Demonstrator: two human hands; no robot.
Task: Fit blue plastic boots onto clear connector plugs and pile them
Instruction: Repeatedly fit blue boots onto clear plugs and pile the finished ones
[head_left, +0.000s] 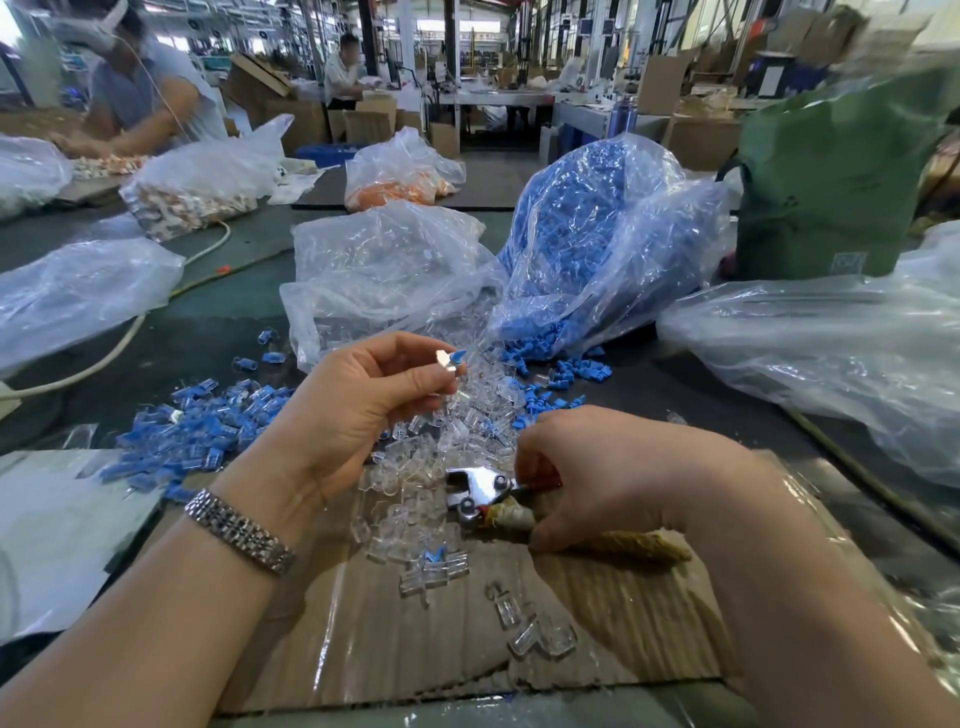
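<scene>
Your left hand (358, 400) is raised above the work area and pinches a clear connector plug with a blue boot (451, 362) at its fingertips. Your right hand (613, 478) grips the wrapped handles of a pair of pliers (485, 493) lying on the cardboard sheet (415, 639). Finished blue-booted plugs (192, 431) are piled at nine o'clock of your left hand, loose clear plugs (467, 415) lie between your hands, and the bag of blue boots (597, 249) stands at one o'clock.

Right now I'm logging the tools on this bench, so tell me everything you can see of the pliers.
The pliers lie flat on the cardboard sheet among loose clear plugs. Shiny metal head with two round rivets, pointing left. Handles wrapped in worn, yellowish tape, one showing red. The right hand grips the handles and hides part of them.
</scene>
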